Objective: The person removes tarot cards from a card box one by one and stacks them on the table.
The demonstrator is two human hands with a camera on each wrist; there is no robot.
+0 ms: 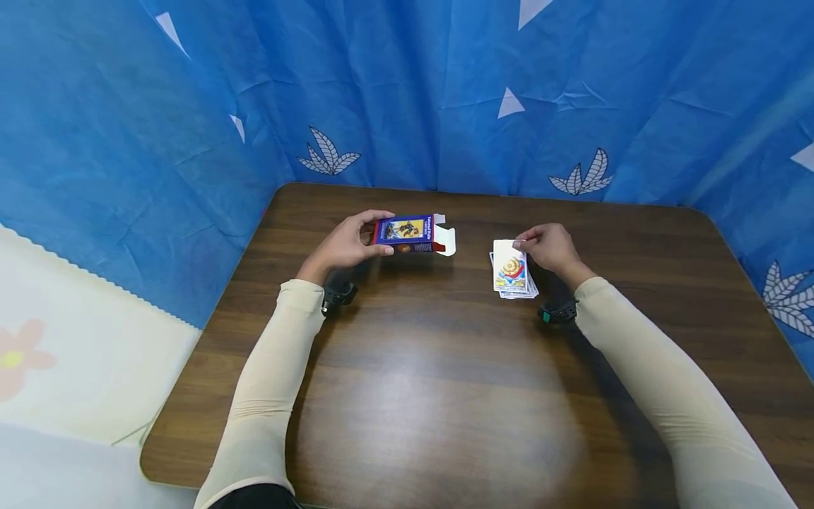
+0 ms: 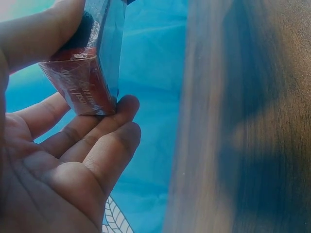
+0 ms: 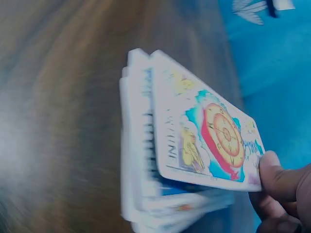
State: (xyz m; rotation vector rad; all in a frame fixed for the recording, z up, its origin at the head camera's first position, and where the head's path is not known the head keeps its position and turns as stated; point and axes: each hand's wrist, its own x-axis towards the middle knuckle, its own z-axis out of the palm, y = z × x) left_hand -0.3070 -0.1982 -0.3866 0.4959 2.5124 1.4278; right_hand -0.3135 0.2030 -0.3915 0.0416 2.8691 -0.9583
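Observation:
My left hand (image 1: 347,242) grips a blue and red card box (image 1: 405,230) by its left end, thumb on the near side and fingers on the far side. The box's white end flap (image 1: 446,239) hangs open toward the right. In the left wrist view the thumb and fingertips hold the clear-wrapped box (image 2: 80,87). Between thumb and fingers, my right hand (image 1: 552,249) pinches the far right corner of a picture card (image 1: 511,265) with a wheel on it. That card overlaps a loose stack of cards (image 3: 137,145) below it.
The dark wooden table (image 1: 407,396) extends toward the person. Blue curtain (image 1: 394,92) with leaf and triangle prints hangs along its far edge. A pale cloth with a flower (image 1: 25,357) lies left of the table. A black band (image 1: 339,297) sits on the left wrist.

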